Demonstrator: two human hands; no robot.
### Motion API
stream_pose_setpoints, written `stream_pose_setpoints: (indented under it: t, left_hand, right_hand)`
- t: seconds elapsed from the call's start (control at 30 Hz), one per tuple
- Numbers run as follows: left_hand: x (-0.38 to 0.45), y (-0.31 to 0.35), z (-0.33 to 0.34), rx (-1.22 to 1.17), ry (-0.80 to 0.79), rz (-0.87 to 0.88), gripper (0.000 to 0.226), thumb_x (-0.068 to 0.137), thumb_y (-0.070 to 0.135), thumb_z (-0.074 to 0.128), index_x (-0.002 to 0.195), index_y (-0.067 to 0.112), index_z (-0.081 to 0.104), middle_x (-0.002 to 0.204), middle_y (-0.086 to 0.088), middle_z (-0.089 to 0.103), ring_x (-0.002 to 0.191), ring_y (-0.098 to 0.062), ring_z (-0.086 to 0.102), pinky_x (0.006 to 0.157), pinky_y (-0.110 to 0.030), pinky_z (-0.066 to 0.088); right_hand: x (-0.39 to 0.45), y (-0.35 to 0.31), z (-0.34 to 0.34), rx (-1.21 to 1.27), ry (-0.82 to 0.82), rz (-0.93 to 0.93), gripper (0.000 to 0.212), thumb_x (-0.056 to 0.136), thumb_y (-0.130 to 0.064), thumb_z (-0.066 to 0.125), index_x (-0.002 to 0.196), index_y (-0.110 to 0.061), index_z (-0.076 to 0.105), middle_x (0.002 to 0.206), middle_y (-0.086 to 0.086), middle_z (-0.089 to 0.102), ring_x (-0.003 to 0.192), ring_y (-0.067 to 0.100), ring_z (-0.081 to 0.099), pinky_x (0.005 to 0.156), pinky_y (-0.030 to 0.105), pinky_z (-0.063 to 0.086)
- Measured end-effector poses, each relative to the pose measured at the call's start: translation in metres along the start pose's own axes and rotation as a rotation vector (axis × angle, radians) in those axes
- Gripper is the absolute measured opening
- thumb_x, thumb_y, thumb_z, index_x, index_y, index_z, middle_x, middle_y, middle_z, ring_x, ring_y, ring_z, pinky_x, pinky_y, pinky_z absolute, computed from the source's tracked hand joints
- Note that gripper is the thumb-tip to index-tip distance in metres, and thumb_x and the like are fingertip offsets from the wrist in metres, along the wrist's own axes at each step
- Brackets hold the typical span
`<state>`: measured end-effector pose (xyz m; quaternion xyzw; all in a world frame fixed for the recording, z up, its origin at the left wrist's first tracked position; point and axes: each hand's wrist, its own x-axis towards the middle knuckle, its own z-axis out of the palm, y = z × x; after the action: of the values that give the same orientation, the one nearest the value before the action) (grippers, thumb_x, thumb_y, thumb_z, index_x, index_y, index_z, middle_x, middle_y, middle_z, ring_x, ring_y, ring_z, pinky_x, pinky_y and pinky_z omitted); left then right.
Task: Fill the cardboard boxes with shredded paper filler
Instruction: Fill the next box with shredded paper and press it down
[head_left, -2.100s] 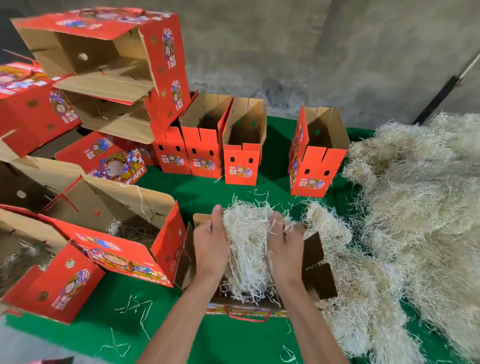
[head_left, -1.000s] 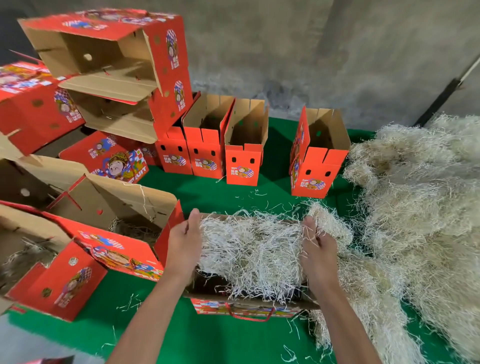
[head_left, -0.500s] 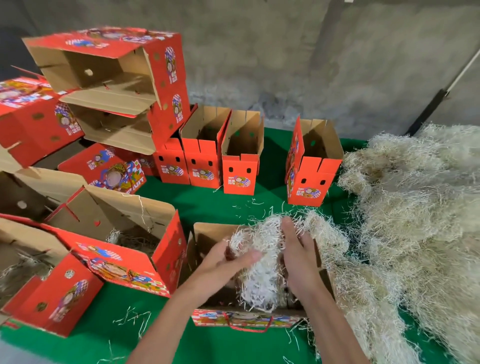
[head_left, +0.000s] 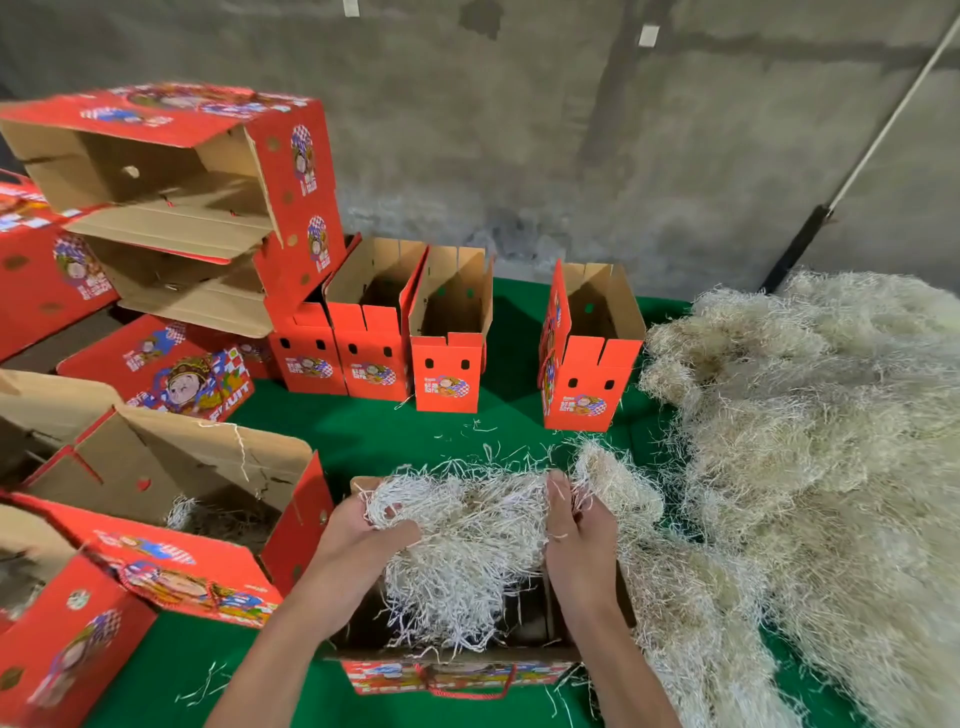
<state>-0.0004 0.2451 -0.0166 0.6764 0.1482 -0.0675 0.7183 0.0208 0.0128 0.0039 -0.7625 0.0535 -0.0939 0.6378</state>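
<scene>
Inside box (head_left: 457, 670), hands-held shredded paper (head_left: 467, 540)

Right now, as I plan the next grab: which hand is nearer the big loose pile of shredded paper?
Right. The right hand is beside the big loose pile; the left hand is across the open box.
</scene>
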Motion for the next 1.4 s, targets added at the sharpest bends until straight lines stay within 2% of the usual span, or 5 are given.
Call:
stream_pose_setpoints:
  t: [0.47, 0.6, 0.7, 0.8, 1.4]
  left_hand:
    - [-0.003, 0.008, 0.008, -0.160, 0.002, -0.045, 0.099, 0.074, 0.016, 0.084, 0.151, 0.008, 0.023, 0.147, -0.005, 0.037, 0.137, -0.020, 0.035, 0.118, -0.038, 0.026]
    - [-0.007, 0.018, -0.013, -0.262, 0.016, 0.008, 0.066, 0.066, 0.006, 0.084, 0.125, -0.002, 0.056, 0.120, -0.017, 0.069, 0.121, -0.032, 0.062, 0.111, -0.047, 0.040]
    - [-0.011, 0.018, -0.018, -0.206, 0.032, 0.057, 0.054, 0.068, 0.010, 0.082, 0.118, 0.004, 0.063, 0.114, -0.011, 0.072, 0.111, -0.019, 0.068, 0.107, -0.040, 0.042]
    - [-0.014, 0.018, -0.010, -0.047, -0.081, 0.088, 0.038, 0.074, 0.024, 0.087, 0.109, 0.023, 0.073, 0.117, -0.004, 0.073, 0.113, -0.014, 0.067, 0.101, -0.036, 0.044]
    - [-0.024, 0.004, -0.005, 0.730, -0.058, -0.033, 0.054, 0.084, 0.044, 0.077, 0.129, 0.046, 0.048, 0.125, 0.017, 0.047, 0.102, 0.002, 0.054, 0.089, -0.025, 0.038]
  right_hand:
    - [0.011, 0.007, 0.009, -0.046, -0.119, 0.093, 0.045, 0.099, -0.053, 0.047, 0.072, -0.017, 0.043, 0.044, -0.009, 0.035, 0.039, 0.009, 0.026, 0.039, 0.025, 0.028]
    - [0.018, 0.012, -0.006, -0.050, -0.057, 0.155, 0.029, 0.102, -0.042, 0.049, 0.082, -0.023, 0.059, 0.062, -0.008, 0.069, 0.042, 0.010, 0.035, 0.048, 0.028, 0.041]
    - [0.025, 0.016, -0.019, 0.007, 0.051, 0.206, 0.031, 0.105, -0.028, 0.051, 0.093, 0.000, 0.056, 0.101, -0.003, 0.063, 0.040, 0.021, 0.044, 0.042, 0.028, 0.033]
    - [0.017, 0.014, -0.018, -0.028, -0.071, 0.151, 0.047, 0.101, -0.052, 0.047, 0.079, -0.010, 0.049, 0.049, -0.004, 0.051, 0.042, 0.016, 0.041, 0.039, 0.022, 0.034]
    - [0.018, 0.028, -0.038, -0.698, -0.563, 0.112, 0.039, 0.094, -0.061, 0.052, 0.090, -0.022, 0.053, 0.063, 0.001, 0.050, 0.043, -0.001, 0.050, 0.055, 0.021, 0.044]
